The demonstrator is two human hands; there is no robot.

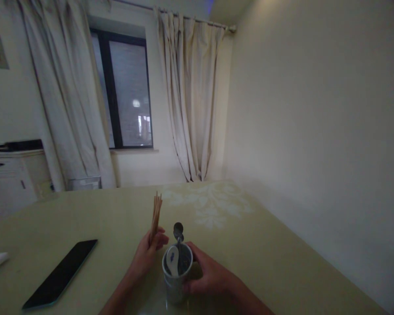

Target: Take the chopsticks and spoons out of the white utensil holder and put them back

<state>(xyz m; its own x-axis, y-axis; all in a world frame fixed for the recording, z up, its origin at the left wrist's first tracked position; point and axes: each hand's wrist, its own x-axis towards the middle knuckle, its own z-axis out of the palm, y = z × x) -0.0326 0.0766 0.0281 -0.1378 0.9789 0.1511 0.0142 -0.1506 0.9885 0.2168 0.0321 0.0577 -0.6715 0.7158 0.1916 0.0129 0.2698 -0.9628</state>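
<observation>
At the bottom centre of the frame there is a grey cylindrical cup (pixel 174 288), which is upright, with its open mouth turned to the upper side. Inside it stands a white spoon (pixel 172 261) with a small dark mark, leaning at the left part of the rim, and beside it are metal spoons (pixel 178 229), whose round ends rise above the far rim. How deep they reach in the cup, I cannot tell. The right hand (pixel 212 272) holds the cup from its right side; the thumb and the forefinger are spread widely around the wall, and the other fingertips are hidden. The left hand (pixel 153 246), just to the left of the cup, has its fingers closed around the lower part of a bundle of wooden chopsticks (pixel 156 212), which is outside the cup and points upward. On the pale green table (pixel 118 223), a flat black device (pixel 62 273) lies at the lower left. Farther, at the left edge, a white cabinet (pixel 6 179) has its drawer closed.
</observation>
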